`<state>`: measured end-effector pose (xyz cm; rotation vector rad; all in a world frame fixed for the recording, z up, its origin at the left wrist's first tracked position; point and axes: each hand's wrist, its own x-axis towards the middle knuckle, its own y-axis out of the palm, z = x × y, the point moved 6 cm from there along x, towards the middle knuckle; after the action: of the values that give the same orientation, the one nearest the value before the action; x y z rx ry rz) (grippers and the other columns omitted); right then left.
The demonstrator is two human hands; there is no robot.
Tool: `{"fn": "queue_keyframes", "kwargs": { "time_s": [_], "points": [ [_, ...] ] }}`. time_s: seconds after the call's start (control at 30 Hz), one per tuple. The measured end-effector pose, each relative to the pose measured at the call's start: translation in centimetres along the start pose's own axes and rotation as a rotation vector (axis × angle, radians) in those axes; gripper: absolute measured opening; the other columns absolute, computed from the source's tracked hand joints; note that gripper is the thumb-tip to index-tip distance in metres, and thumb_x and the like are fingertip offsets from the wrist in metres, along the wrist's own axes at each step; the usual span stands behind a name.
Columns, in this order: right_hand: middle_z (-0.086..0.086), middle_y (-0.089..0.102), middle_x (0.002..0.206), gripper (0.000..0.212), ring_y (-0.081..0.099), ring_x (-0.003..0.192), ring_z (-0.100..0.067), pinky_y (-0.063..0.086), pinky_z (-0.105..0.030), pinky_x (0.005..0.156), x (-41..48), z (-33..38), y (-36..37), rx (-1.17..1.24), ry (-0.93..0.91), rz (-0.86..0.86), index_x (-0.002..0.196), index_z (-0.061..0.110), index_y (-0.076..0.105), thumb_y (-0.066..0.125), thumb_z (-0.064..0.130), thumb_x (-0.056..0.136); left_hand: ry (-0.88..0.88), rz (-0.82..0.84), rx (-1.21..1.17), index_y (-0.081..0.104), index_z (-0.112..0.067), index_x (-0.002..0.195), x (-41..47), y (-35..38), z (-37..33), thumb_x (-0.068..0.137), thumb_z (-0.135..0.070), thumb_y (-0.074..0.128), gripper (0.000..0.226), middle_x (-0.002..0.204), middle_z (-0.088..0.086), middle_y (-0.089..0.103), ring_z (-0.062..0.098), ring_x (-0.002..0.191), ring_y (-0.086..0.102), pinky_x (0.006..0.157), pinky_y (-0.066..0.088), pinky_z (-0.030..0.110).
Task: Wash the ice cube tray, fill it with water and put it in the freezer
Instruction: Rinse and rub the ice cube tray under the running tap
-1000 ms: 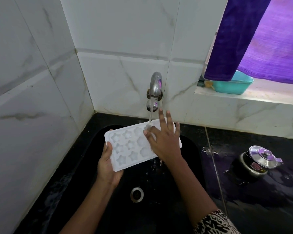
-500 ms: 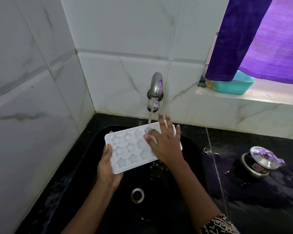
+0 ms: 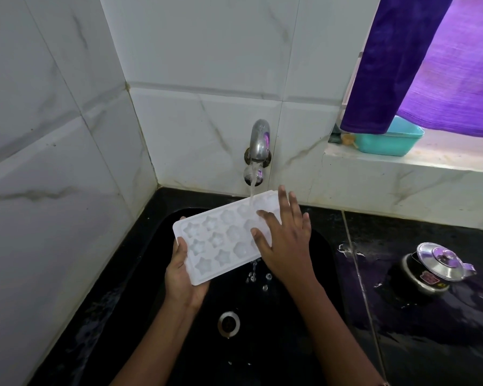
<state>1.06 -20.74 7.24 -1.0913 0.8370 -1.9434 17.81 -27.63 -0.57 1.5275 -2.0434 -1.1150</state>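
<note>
Three star-well rows, apparently; white tray (image 3: pixel 221 243).

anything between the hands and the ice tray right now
Nothing visible. The left hand grips the ice tray by its left end, and the right hand lies flat on its right part, under the tap.

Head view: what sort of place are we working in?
Probably a home kitchen: a black sink under a running wall tap, with a tray held in the stream, tiled walls, and a lidded steel pot on the wet counter.
</note>
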Motion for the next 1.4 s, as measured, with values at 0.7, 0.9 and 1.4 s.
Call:
{"fn": "queue_keyframes", "kwargs": {
  "time_s": [0.7, 0.9, 1.4],
  "points": [
    [0.005, -0.002, 0.160, 0.043, -0.020, 0.143, -0.010, -0.008, -0.048, 0.113, 1.2, 1.4, 2.9, -0.130, -0.128, 0.179, 0.119, 0.029, 0.057, 0.043, 0.058, 0.089, 0.060, -0.002, -0.064, 0.042, -0.026, 0.145, 0.5, 0.3, -0.9, 0.098, -0.039, 0.039, 0.049, 0.144, 0.012, 0.051, 0.032, 0.128, 0.053, 0.095, 0.052, 0.049],
    [0.006, -0.008, 0.159, 0.042, -0.018, 0.144, -0.013, -0.005, -0.050, 0.113, 1.1, 1.4, 2.9, -0.151, -0.106, 0.146, 0.115, 0.028, 0.058, 0.043, 0.058, 0.089, 0.061, 0.017, -0.054, 0.048, -0.030, 0.139, 0.5, 0.8, -0.7, 0.100, -0.036, 0.035, 0.041, 0.142, 0.010, 0.054, 0.031, 0.128, 0.053, 0.097, 0.050, 0.050],
    [0.006, -0.009, 0.158, 0.043, -0.019, 0.143, -0.012, -0.009, -0.048, 0.113, 0.9, 0.8, 2.5, -0.135, -0.089, 0.115, 0.112, 0.029, 0.060, 0.038, 0.059, 0.091, 0.060, 0.029, -0.033, 0.040, -0.025, 0.146, 0.6, 0.3, -0.2, 0.099, -0.038, 0.039, 0.048, 0.145, 0.013, 0.050, 0.033, 0.129, 0.052, 0.095, 0.052, 0.050]
  ]
}}
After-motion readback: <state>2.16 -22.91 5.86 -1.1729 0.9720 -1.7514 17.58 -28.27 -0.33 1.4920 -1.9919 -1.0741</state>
